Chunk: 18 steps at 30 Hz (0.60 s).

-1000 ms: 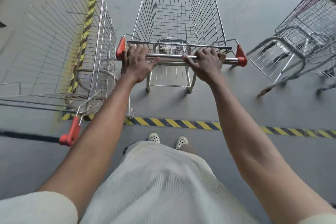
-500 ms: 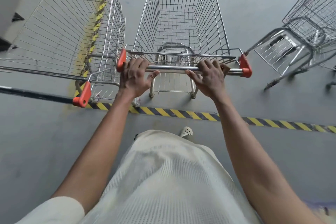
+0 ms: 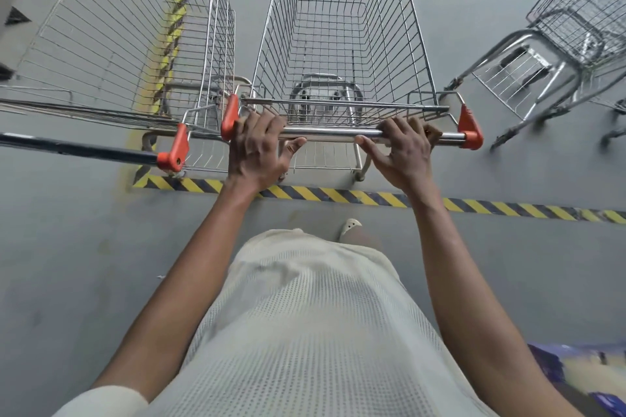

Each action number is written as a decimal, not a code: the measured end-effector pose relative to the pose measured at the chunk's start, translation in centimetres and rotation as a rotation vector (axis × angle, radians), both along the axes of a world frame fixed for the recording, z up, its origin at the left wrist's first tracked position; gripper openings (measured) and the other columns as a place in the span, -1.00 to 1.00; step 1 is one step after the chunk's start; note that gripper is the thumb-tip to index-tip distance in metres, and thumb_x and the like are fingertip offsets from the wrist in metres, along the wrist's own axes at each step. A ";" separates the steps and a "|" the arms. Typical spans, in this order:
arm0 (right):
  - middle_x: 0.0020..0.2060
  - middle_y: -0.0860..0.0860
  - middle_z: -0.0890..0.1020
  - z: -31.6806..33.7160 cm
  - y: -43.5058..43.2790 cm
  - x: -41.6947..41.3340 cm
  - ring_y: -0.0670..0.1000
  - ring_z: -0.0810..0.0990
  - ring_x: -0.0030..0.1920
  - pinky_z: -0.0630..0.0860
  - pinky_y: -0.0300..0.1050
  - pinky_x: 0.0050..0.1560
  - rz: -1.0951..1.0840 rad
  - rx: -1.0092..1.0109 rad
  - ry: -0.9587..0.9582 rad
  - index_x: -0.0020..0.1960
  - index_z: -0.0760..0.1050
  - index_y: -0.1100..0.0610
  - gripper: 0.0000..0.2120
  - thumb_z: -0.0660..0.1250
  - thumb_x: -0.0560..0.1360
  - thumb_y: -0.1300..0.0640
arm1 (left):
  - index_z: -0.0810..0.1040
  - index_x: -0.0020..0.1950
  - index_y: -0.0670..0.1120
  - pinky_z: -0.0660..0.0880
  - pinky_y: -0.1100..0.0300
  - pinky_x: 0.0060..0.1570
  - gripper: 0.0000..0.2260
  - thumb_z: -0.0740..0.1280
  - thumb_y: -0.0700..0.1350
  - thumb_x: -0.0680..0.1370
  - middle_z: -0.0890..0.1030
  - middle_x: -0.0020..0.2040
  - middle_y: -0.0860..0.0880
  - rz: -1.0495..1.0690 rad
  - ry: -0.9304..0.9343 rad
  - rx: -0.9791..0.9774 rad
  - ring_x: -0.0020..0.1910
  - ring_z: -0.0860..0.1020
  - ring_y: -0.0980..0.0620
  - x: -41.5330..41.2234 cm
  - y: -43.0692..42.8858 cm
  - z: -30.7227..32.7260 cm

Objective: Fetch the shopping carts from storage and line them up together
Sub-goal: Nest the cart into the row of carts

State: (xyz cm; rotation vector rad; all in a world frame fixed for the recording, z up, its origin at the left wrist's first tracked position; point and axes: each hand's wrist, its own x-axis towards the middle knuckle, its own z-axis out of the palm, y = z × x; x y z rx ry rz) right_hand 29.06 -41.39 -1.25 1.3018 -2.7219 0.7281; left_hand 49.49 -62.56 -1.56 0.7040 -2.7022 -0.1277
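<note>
The middle cart (image 3: 338, 44) is held by its handle bar (image 3: 332, 134), the left hand (image 3: 259, 149) and the right hand (image 3: 401, 149) curled over it wide apart, likely so it is steered straight. It is set just beside the left cart (image 3: 135, 37), past the striped floor line (image 3: 338, 195).

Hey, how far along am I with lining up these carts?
Done: the left cart stands at the floor stripe. In hand: your left hand and right hand grip the handle of the middle cart, close beside the left one and nearly level with it. Left: the right cart stands apart, turned at an angle, and needs bringing in.
</note>
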 end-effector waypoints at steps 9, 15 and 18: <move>-0.12 -0.05 0.57 0.2 0.6 1.8 0.12 0.45 0.01 0.38 0.04 0.07 -0.039 -0.006 -0.006 -0.06 0.52 0.08 -0.50 0.29 0.55 -0.38 | 0.57 0.07 -0.12 0.32 -0.02 0.10 -0.53 0.23 0.29 0.62 0.60 0.01 -0.12 -0.019 0.007 0.024 -0.03 0.50 -0.15 1.4 0.3 0.3; -0.15 -0.06 0.55 0.4 0.9 2.3 0.10 0.45 0.00 0.31 -0.01 0.07 -0.053 -0.012 -0.007 -0.11 0.50 0.06 -0.53 0.32 0.54 -0.36 | 0.59 0.07 -0.11 0.32 -0.01 0.10 -0.55 0.25 0.28 0.61 0.60 0.01 -0.09 0.001 0.036 0.041 -0.01 0.50 -0.14 1.8 0.9 0.5; -0.16 -0.07 0.54 0.3 1.2 2.6 0.09 0.43 -0.01 0.37 0.02 0.05 -0.044 -0.017 -0.023 -0.11 0.48 0.07 -0.53 0.31 0.55 -0.36 | 0.58 0.07 -0.10 0.32 -0.01 0.15 -0.55 0.25 0.29 0.61 0.58 0.01 -0.08 0.006 0.045 0.042 0.00 0.48 -0.12 2.2 1.4 0.4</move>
